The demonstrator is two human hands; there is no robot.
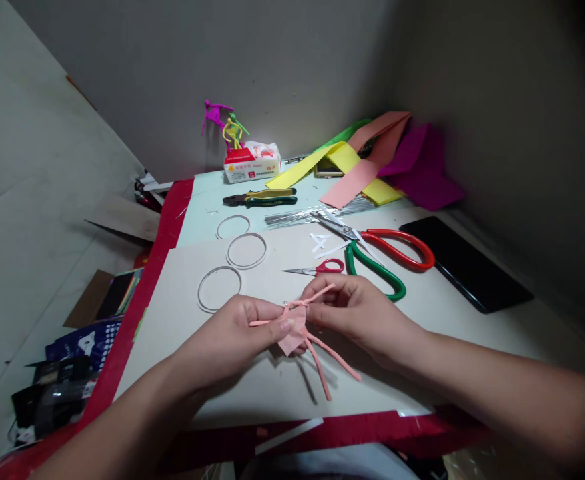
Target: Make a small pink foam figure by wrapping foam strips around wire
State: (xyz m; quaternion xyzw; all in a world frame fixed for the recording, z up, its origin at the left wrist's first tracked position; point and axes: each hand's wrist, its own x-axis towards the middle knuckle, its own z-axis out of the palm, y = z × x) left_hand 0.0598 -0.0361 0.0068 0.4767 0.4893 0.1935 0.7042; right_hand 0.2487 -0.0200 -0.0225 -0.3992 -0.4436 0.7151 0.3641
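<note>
A small pink paper-wrapped figure point(298, 321) with thin arms and legs is held over the table, its two legs pointing down to the right. My left hand point(245, 328) pinches its flat pink paper body between thumb and fingers, with one pink arm showing beside the thumb. At the figure's upper right, my right hand point(357, 308) has thumb and fingers closed near the shoulder and the other arm. A small wire loop shows at the top between the hands. Small red-handled scissors point(329, 267) lie just beyond my fingers.
Three rings point(219, 289) lie left of centre. Behind are pliers point(262, 197), a wire bundle point(297, 217), a tissue pack point(252, 163) with small figures on it, and coloured crepe paper point(367, 180). Large scissors point(397, 248) and a black phone point(465, 263) lie at right.
</note>
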